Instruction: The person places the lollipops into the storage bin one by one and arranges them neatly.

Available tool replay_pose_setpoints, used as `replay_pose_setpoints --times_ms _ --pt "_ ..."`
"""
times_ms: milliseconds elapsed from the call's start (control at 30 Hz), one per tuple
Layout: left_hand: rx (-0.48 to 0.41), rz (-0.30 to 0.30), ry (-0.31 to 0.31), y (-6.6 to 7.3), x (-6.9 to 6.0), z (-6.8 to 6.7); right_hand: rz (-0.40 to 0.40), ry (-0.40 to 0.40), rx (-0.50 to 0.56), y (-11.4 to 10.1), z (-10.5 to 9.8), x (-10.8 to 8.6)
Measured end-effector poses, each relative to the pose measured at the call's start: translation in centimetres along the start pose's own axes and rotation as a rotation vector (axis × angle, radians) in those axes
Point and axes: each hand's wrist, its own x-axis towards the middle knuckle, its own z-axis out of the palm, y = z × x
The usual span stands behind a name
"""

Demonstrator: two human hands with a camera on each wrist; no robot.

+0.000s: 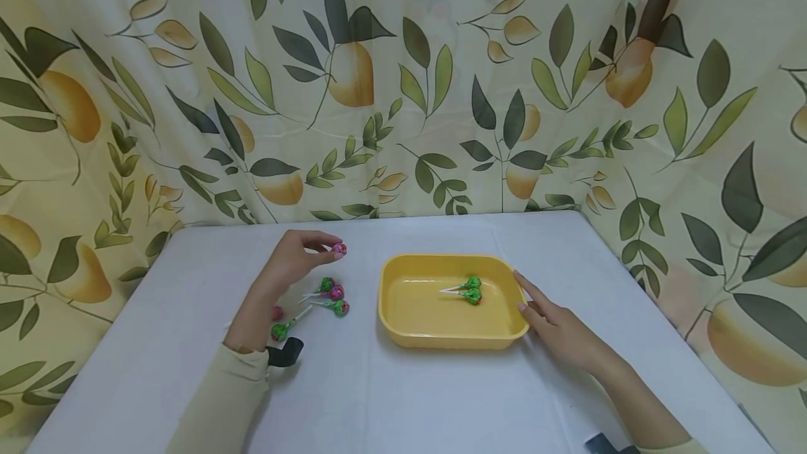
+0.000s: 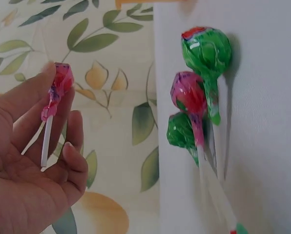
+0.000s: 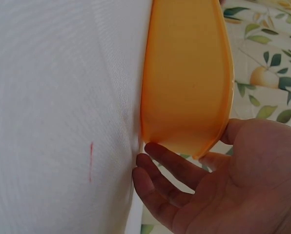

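Observation:
My left hand (image 1: 293,258) pinches a pink-wrapped lollipop (image 1: 339,249) above the far left part of the table. In the left wrist view the lollipop (image 2: 62,80) is held by its wrapped head, white stick pointing down. Several green and pink lollipops (image 1: 340,308) lie loosely beside and below that hand, one partly hidden by the wrist. A yellow tray (image 1: 403,331) stands right of them with two green lollipops (image 1: 471,296) inside. At its right side my right hand (image 1: 561,328) holds the rim, thumb on the edge and fingers against the outer wall.
The table is covered with a white cloth (image 1: 328,398). A curtain with leaves and orange fruit (image 1: 416,160) hangs behind the table. Black straps (image 1: 286,352) sit at both wrists. A short red mark (image 3: 91,161) shows on the cloth in the right wrist view.

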Motion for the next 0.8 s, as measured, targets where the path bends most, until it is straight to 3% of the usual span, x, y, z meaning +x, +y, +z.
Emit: replay_pose_setpoints --times_ms 300,600,800 --pt "-0.01 0.028 -0.015 1.5 0.3 1.6 -0.019 0.012 0.009 0.1 -0.2 -0.1" --pt "-0.008 0.018 -0.027 2.4 0.7 3.6 -0.011 0.007 0.002 0.0 -0.2 0.0" --pt "-0.005 0.059 -0.055 3.4 0.9 5.0 -0.008 0.011 -0.005 0.0 -0.2 -0.1"
